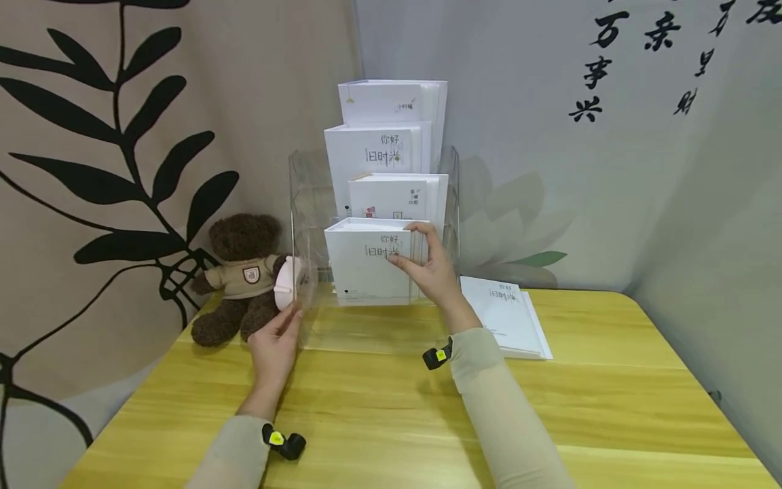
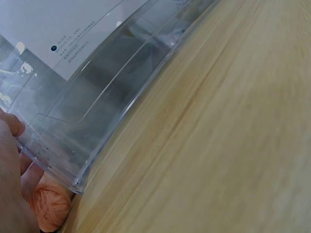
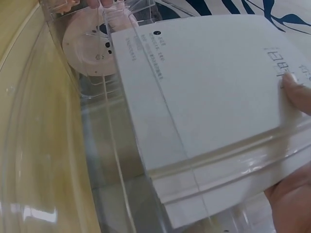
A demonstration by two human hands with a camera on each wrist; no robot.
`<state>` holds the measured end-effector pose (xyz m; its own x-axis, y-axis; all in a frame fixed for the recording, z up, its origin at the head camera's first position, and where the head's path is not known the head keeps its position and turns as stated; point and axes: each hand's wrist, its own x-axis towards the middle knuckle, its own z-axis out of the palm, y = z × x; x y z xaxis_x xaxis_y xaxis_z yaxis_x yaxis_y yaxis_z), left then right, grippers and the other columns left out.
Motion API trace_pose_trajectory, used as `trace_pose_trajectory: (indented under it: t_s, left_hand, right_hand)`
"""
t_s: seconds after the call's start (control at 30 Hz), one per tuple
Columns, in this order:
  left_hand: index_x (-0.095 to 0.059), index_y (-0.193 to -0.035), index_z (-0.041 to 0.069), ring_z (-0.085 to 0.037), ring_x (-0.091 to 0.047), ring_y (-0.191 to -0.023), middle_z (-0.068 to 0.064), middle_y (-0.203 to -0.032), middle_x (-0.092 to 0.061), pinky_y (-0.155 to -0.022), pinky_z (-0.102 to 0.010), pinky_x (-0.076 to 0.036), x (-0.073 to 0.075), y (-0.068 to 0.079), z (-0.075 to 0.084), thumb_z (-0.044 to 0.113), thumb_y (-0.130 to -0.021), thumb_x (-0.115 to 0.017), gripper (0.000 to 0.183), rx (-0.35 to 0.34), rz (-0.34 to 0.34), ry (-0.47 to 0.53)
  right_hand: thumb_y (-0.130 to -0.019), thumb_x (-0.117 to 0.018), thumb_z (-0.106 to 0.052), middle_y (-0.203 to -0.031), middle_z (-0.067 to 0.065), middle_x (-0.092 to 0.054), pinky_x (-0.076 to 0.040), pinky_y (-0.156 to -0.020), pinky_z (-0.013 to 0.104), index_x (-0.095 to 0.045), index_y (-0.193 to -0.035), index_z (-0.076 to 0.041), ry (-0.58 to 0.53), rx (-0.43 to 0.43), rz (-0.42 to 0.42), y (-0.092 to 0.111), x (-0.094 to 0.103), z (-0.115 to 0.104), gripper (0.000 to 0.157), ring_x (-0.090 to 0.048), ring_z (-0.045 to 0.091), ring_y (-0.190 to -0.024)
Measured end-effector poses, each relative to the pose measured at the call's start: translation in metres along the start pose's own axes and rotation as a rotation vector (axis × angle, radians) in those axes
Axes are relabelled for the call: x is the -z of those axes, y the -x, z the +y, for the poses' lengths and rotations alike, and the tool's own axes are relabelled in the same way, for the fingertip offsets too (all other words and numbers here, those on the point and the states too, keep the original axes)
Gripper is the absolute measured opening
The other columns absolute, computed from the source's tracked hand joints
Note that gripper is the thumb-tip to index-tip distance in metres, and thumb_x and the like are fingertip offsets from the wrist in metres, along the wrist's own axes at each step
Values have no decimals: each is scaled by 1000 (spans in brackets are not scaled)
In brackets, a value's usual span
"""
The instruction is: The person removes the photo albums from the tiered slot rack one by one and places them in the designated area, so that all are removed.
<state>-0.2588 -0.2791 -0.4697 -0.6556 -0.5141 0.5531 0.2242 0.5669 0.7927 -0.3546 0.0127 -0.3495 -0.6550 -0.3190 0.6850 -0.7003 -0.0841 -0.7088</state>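
yellow wood-grain table, clear plastic tiered rack on it. right hand pinches the thick white book with thin dark lettering in the lowest front tier; left hand grips the rack's near left edge. looks like seating the book; next probably calls for squaring it, then releasing.

Right hand pinches higher, left hand apparently pinches lower; 2 arms stretch forward.

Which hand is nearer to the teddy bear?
Left. The left hand grips the clear rack near the teddy bear; the right hand is farther off, holding a white book.
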Motion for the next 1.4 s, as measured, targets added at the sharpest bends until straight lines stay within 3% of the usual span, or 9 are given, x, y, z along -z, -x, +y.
trace_pose_trajectory:
  t_s: [0.13, 0.3, 0.47, 0.57, 0.87, 1.17, 1.27, 1.4]
  left_hand:
    - [-77, -118, 20, 9, -66, -84, 1, -107, -76, -67, -7, -50, 2, -2, 3, 26, -92, -76, 27, 9, -5, 15]
    - [-77, -119, 20, 9, -66, -87, 3, -107, -76, -70, -7, -50, 3, -4, 5, 23, -92, -77, 26, 16, -5, 25]
    - [-77, -118, 21, 10, -66, -85, 3, -106, -76, -69, -7, -50, 2, -4, 6, 24, -93, -76, 26, 13, -2, 24]
    - [-77, -118, 21, 11, -66, -84, 3, -106, -76, -68, -7, -50, 1, -3, 5, 24, -92, -76, 26, 15, 2, 27]
    - [-77, -119, 21, 11, -65, -81, 3, -105, -76, -67, -6, -48, 0, 0, 2, 22, -92, -76, 26, 23, -3, -1]
    - [-77, -119, 20, -2, -70, -84, 1, -105, -76, -67, -6, -48, -3, 2, 0, 23, -93, -76, 26, 27, -10, -26]
    - [-77, -118, 20, 4, -68, -82, 0, -103, -77, -66, -6, -47, -2, -1, 0, 21, -92, -77, 27, 18, 4, -18]
    - [-78, -117, 20, 15, -62, -78, -1, -99, -77, -65, -5, -46, 0, -3, -1, 21, -91, -78, 26, 4, 16, -14]
  right_hand:
    - [-86, -78, 1, -119, 14, -70, -58, -82, 44, -49, -138, -11, 40, 26, 3, -1, 1, -4, 60, -69, 29, -106]
    - [-83, -79, 5, -118, 16, -70, -59, -80, 42, -53, -131, -7, 91, 112, 54, 0, -4, -9, 55, -70, 31, -103]
    - [-80, -81, 5, -116, 16, -71, -59, -78, 41, -57, -123, -6, 163, 181, 160, 4, -13, 9, 51, -71, 32, -98]
    - [-80, -83, 1, -117, 9, -72, -57, -82, 38, -59, -123, -11, 187, 201, 201, 7, -15, 22, 51, -71, 27, -100]
    - [-77, -85, 3, -126, 9, -68, -55, -91, 37, -59, -124, -9, 209, 364, 214, 20, -18, 29, 55, -68, 26, -107]
    - [-66, -85, 15, -109, 16, -68, -55, -88, 35, -59, -117, -2, 214, 562, 208, 40, -13, 33, 60, -68, 28, -99]
    - [-69, -84, 13, -105, 15, -68, -54, -83, 34, -59, -117, -3, 201, 595, 198, 44, -12, 34, 57, -66, 26, -93]
    - [-83, -81, -2, -100, 13, -65, -52, -76, 35, -56, -116, -4, 218, 631, 179, 49, -10, 36, 42, -62, 25, -87]
